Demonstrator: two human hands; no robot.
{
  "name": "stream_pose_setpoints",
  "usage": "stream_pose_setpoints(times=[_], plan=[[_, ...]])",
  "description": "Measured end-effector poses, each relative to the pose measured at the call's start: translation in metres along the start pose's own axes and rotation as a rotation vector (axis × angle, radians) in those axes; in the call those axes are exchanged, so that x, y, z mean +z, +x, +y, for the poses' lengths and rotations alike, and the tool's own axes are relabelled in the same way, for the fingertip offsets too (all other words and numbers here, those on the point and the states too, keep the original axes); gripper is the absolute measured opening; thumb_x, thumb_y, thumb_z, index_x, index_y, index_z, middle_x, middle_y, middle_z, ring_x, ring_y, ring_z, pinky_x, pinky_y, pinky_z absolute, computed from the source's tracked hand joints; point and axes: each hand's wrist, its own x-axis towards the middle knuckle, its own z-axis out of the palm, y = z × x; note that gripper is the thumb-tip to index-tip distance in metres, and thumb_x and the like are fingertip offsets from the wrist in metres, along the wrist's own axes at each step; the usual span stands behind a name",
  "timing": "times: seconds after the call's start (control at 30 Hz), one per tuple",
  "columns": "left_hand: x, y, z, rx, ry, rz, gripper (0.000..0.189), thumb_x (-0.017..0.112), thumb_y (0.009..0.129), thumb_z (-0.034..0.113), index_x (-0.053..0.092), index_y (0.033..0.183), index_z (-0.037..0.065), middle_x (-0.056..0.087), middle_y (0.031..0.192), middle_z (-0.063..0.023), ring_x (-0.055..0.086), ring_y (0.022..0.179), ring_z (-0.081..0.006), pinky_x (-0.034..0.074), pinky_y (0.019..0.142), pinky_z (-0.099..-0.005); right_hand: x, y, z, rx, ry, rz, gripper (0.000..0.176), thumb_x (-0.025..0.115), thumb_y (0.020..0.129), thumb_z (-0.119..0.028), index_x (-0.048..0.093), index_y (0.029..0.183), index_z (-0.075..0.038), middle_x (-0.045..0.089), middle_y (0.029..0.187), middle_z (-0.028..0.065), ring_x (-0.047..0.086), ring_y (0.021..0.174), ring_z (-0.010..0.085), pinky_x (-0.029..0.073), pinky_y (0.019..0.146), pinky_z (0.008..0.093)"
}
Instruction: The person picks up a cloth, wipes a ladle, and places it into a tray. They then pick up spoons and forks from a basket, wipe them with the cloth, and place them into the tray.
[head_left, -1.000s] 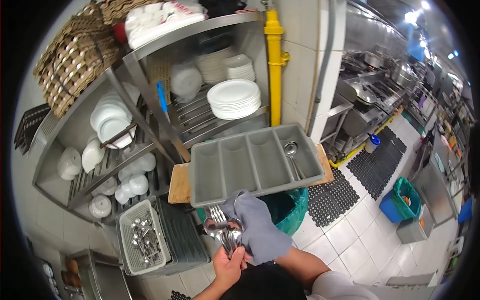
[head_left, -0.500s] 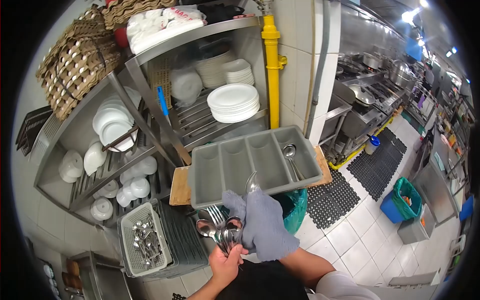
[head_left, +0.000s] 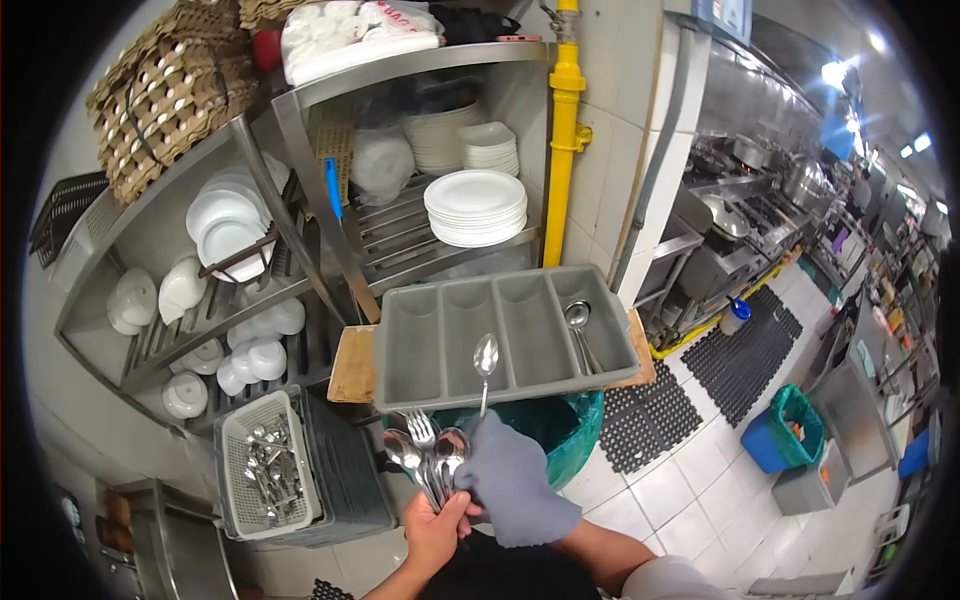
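My left hand (head_left: 436,530) is closed round a bundle of spoons and a fork (head_left: 426,455), their heads pointing up. The grey cloth (head_left: 515,480) covers my right hand (head_left: 510,490), which is beside the bundle; its fingers are hidden. A single spoon (head_left: 485,357) rises upright from the cloth, its bowl in front of the grey cutlery tray (head_left: 420,345). The tray has four long compartments, and a few spoons (head_left: 580,320) lie in the rightmost one. The tray rests on a wooden board (head_left: 354,365).
At the lower left stands a basket of cutlery (head_left: 270,470) on stacked dark crates. White plates (head_left: 475,208) and bowls fill the metal rack behind. Under the tray is a bin with a green liner (head_left: 570,430). A yellow pipe (head_left: 560,150) runs up the wall.
The cloth-covered right hand has moved down and left, and the spoon at it now stands upright with its bowl showing. The bundle stays in my left hand. The view has shifted slightly.
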Motion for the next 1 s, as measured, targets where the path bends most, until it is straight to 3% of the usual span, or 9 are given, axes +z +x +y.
stream_pose_setpoints(times=[0.03,0.13,0.27,0.33,0.57,0.8,0.87,0.9,1.0], plan=[[-0.002,-0.004,0.000,-0.082,0.008,-0.059,0.013,0.057,0.093,0.010,0.056,0.084,0.001,0.066,0.070,-0.0087,0.052,0.048,-0.0085,0.042,0.043,-0.0228,0.013,0.001,0.009,0.194,0.118,0.057,0.029,0.065,0.073,-0.018,0.057,0.092,0.001,0.063,0.087,0.0196,0.065,0.081,0.0370,0.051,0.066,0.0439],[-0.013,-0.014,-0.009,-0.212,-0.022,-0.114,0.019,0.055,0.096,0.017,0.056,0.085,0.001,0.067,0.072,-0.0116,0.053,0.047,-0.0093,0.042,0.042,-0.0231,0.017,-0.009,0.043,0.193,-0.012,0.024,0.030,0.063,0.077,-0.023,0.054,0.094,0.000,0.064,0.092,0.0216,0.064,0.086,0.0375,0.051,0.071,0.0438],[-0.020,-0.021,-0.014,-0.309,-0.070,-0.133,0.028,0.051,0.098,0.025,0.058,0.094,-0.001,0.066,0.073,-0.0109,0.054,0.048,-0.0116,0.044,0.043,-0.0238,0.007,-0.018,0.069,-0.040,0.320,0.074,0.034,0.067,0.075,-0.026,0.052,0.093,-0.002,0.064,0.089,0.0176,0.064,0.083,0.0356,0.051,0.072,0.0406],[-0.018,-0.018,-0.012,-0.325,-0.075,-0.106,0.028,0.049,0.098,0.023,0.059,0.092,-0.002,0.064,0.072,-0.0124,0.055,0.048,-0.0138,0.044,0.042,-0.0257,-0.016,-0.004,0.060,-0.214,0.138,0.101,0.032,0.068,0.075,-0.024,0.052,0.093,-0.003,0.064,0.087,0.0136,0.063,0.081,0.0342,0.049,0.070,0.0384],[-0.013,-0.010,0.003,-0.244,-0.113,-0.114,0.022,0.047,0.099,0.018,0.049,0.110,-0.001,0.068,0.096,-0.0177,0.067,0.067,-0.0182,0.051,0.054,-0.0254,-0.023,0.011,0.030,-0.046,-0.069,-0.030,0.023,0.067,0.073,-0.026,0.057,0.083,-0.007,0.062,0.082,0.0111,0.061,0.079,0.0305,0.045,0.067,0.0404],[-0.004,-0.004,0.010,-0.196,-0.146,-0.081,0.015,0.053,0.096,0.012,0.050,0.106,0.000,0.068,0.090,-0.0146,0.067,0.066,-0.0166,0.050,0.053,-0.0242,-0.012,-0.005,-0.009,-0.146,-0.083,-0.215,0.017,0.066,0.072,-0.027,0.062,0.072,-0.011,0.060,0.077,0.0086,0.058,0.076,0.0268,0.041,0.065,0.0424],[0.001,-0.002,0.012,-0.171,-0.101,-0.072,0.012,0.054,0.095,0.010,0.052,0.103,0.000,0.065,0.082,-0.0089,0.065,0.063,-0.0147,0.049,0.050,-0.0235,0.004,0.002,-0.005,-0.091,0.021,-0.353,0.016,0.066,0.071,-0.028,0.063,0.069,-0.012,0.059,0.076,0.0079,0.058,0.075,0.0257,0.039,0.064,0.0429],[0.003,-0.002,0.014,-0.164,-0.103,-0.079,0.012,0.054,0.095,0.010,0.052,0.103,0.000,0.065,0.082,-0.0089,0.065,0.063,-0.0147,0.049,0.050,-0.0235,0.020,0.010,0.002,0.213,0.623,-0.767,0.017,0.066,0.071,-0.028,0.063,0.068,-0.012,0.061,0.095,0.0064,0.055,0.090,0.0251,0.038,0.071,0.0442],[0.006,-0.007,0.013,-0.157,-0.080,-0.072,0.010,0.054,0.095,0.009,0.053,0.101,0.001,0.061,0.077,-0.0046,0.062,0.058,-0.0117,0.047,0.048,-0.0229,0.016,0.015,0.003,-0.045,0.001,-0.371,0.016,0.066,0.071,-0.028,0.064,0.070,-0.012,0.059,0.098,0.0070,0.054,0.089,0.0256,0.039,0.070,0.0432]])
